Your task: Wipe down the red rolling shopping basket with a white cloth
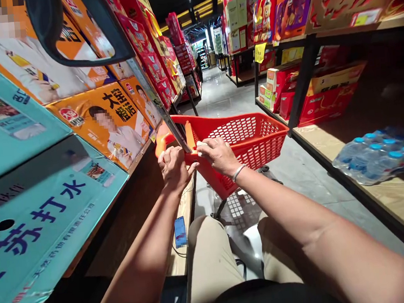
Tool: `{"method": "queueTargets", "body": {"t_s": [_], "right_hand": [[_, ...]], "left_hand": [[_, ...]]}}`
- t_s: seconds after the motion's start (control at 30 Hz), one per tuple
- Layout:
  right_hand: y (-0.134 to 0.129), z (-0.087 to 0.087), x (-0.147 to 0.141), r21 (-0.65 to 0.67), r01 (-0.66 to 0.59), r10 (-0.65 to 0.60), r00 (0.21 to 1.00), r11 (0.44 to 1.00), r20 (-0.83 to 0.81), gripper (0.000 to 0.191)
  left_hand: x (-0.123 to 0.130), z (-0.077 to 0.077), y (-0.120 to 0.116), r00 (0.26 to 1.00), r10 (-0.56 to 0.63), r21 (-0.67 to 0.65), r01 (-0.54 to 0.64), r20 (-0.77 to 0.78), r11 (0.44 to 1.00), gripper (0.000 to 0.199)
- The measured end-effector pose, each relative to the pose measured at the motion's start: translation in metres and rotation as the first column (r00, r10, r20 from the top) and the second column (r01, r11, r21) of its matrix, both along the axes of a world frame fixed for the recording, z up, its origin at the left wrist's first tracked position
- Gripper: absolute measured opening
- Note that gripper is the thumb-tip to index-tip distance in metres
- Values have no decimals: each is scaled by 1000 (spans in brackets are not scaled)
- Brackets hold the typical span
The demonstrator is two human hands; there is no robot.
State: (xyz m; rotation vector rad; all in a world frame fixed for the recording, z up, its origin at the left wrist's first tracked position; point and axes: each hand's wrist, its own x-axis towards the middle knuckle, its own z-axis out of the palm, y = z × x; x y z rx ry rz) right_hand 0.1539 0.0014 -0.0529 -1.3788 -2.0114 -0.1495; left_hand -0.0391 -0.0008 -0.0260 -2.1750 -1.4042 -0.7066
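Both of my hands are at the near end of a red plastic shopping cart (257,142) with perforated sides. My left hand (175,165) has its fingers curled over the cart's near rim by the orange handle part, its thumb sticking out to the right. Just right of it, my right hand (219,155) bends its fingers around something small and whitish at the rim, too hidden to name; a pale band circles that wrist. A thin strip with a shiny edge (175,125) slants down between the two hands to the rim. The cart's basket looks bare inside.
Stacked teal cartons (53,219) and orange drink boxes (98,127) rise on the left. A phone (180,231) lies on a low wooden shelf. Bottled water packs (380,154) sit on the right shelf, below red gift boxes. A tiled aisle (214,87) runs ahead.
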Motion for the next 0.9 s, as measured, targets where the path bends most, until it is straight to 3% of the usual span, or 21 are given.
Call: {"method": "queueTargets", "body": {"t_s": [0.17, 0.3, 0.4, 0.5, 0.57, 0.67, 0.77, 0.9], "right_hand": [[4, -27, 67, -96, 115, -121, 991, 989, -54, 38], [4, -36, 104, -227, 300, -333, 935, 926, -121, 39], [2, -23, 89, -269, 286, -341, 922, 920, -183, 47], [1, -2, 48, -126, 65, -90, 974, 990, -206, 53], [0, 11, 21, -27, -62, 57, 984, 998, -169, 52], [1, 19, -1, -2, -117, 117, 990, 993, -80, 44], [4, 11, 7, -25, -76, 75, 996, 997, -41, 39], [9, -15, 54, -73, 33, -40, 996, 997, -85, 36]], "left_hand": [[-3, -4, 6, 1000, 18, 18, -18, -16, 1000, 44], [-2, -6, 8, 999, 20, 43, -18, -35, 999, 48], [1, -5, 4, 999, 25, 54, -23, -40, 998, 48], [3, -5, 1, 999, 10, 52, -8, -35, 999, 47], [4, -6, -1, 1000, -3, 43, 4, -26, 999, 48], [3, -7, -1, 1000, -10, 35, 11, -4, 999, 46], [2, -8, 0, 1000, -13, 41, 12, 24, 999, 46], [2, -11, 2, 998, -30, 57, 26, 60, 998, 48]]}}
